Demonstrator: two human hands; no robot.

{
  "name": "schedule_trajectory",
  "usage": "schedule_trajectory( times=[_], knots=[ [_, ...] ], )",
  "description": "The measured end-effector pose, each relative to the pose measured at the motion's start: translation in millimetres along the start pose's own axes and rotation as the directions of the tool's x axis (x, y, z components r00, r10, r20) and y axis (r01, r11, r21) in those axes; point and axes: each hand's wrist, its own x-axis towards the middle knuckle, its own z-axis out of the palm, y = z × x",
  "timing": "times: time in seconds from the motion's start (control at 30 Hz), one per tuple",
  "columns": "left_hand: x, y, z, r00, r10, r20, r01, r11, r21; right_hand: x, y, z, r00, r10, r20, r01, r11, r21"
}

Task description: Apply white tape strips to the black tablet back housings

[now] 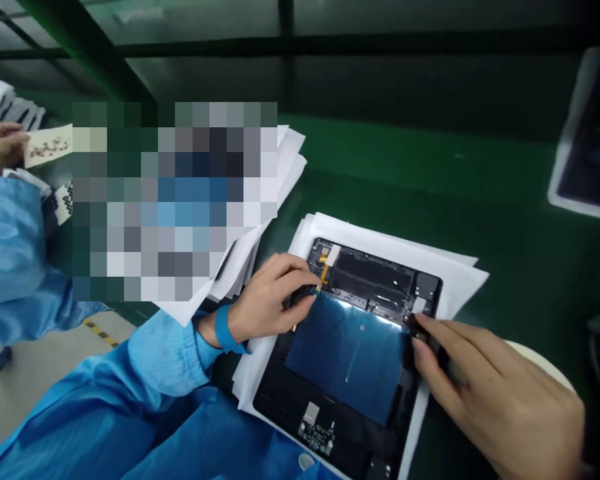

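An opened tablet (pixel 273 390) lies tilted on white sheets (pixel 460 277), its inner parts facing up. A shiny dark-blue rectangular panel (pixel 350 353) covers its middle, and a small circuit board (pixel 317 433) shows at the near end. My left hand (pixel 275 293), with a blue band at the wrist, pinches thumb and index at the panel's upper-left corner, by an orange ribbon cable (pixel 325 270). My right hand (pixel 500 393) has thumb and index close together at the panel's upper-right corner; what lies between those fingertips is hidden.
Left of the tablet stands a stack of white sheets (pixel 293 150), partly pixelated. Farther left, another person's hand (pixel 3 143) holds a cream sheet with small brown pieces (pixel 50 145). A dark device on white (pixel 593 147) lies at right. Behind my right hand shows a pale round thing (pixel 545 363).
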Motion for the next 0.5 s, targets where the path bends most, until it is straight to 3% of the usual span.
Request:
schedule_trajectory(
  times=[0.23, 0.4, 0.47, 0.5],
  knots=[
    [-4, 1, 3.0, 0.998, -0.068, 0.017, 0.069, 0.995, -0.074, 0, 0, -1, 0.999, 0.002, 0.035, -0.003, 0.999, 0.036],
    [-5, -1, 3.5, 0.993, -0.108, 0.040, 0.111, 0.990, -0.091, 19, 5, -13, 0.975, -0.063, -0.214, 0.048, 0.996, -0.076],
    [-7, -2, 2.9, 0.992, -0.108, 0.060, 0.114, 0.987, -0.111, 40, 19, -18, 0.968, -0.072, -0.242, 0.023, 0.980, -0.199],
    [-8, -3, 2.5, 0.991, -0.110, 0.071, 0.118, 0.985, -0.125, 54, 30, -18, 0.975, -0.021, -0.220, -0.039, 0.963, -0.266]
  ],
)
